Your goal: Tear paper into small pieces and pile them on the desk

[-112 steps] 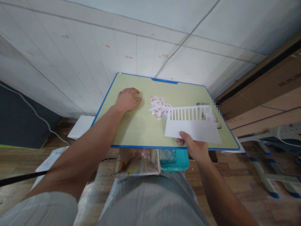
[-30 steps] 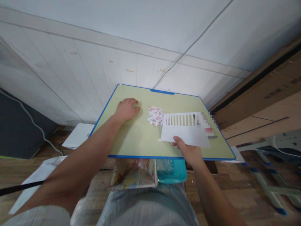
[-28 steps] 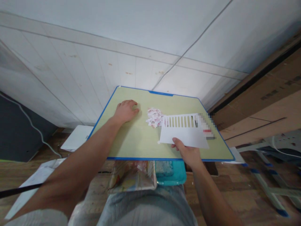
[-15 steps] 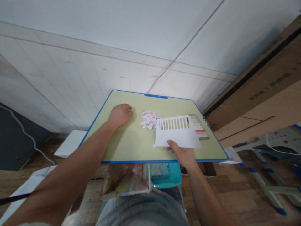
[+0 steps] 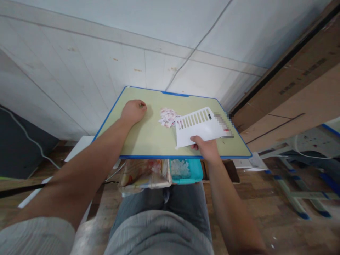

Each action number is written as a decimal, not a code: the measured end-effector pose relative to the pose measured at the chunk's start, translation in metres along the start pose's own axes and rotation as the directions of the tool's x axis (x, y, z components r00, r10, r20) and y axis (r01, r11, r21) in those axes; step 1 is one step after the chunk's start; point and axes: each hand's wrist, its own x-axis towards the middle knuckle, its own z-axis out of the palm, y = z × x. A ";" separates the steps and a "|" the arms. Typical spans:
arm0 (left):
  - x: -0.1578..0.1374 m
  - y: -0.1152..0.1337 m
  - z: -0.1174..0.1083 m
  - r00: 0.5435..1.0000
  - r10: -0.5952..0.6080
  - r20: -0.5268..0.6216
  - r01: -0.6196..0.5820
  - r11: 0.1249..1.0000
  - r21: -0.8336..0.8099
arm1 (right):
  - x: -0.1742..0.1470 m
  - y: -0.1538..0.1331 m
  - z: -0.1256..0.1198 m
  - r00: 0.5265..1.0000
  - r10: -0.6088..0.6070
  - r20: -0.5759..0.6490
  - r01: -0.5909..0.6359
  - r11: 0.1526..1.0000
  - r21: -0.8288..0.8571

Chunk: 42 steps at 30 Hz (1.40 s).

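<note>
My right hand (image 5: 205, 146) grips the near edge of a white slotted sheet (image 5: 196, 132), thumb on top and fingers underneath. A row of long slots runs along the sheet's far side, and it is tilted over the table. Its left end lies close to a pile of small pinkish-white paper pieces (image 5: 168, 117). To the left of the pile, my left hand (image 5: 133, 110) rests on the yellow-green table top (image 5: 148, 141) with curled fingers. Whether anything is between those fingers is hidden.
A blurred-out flat item (image 5: 225, 125) lies at the table's right. Below the front edge are a teal bin (image 5: 196, 171) with whitish pieces and an open bag (image 5: 145, 173). Large cardboard boxes (image 5: 287, 95) stand at the right, and a white wall (image 5: 106, 63) behind.
The camera view has tipped downward, showing more of my lap. The right hand has tilted the slotted sheet, raising its right end. My left fingers have curled in more.
</note>
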 end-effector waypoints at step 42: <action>-0.022 0.011 -0.015 0.983 -0.005 -0.184 -0.014 0.995 -0.101 | 0.009 0.016 -0.007 0.922 0.033 -0.386 0.058 0.973 0.223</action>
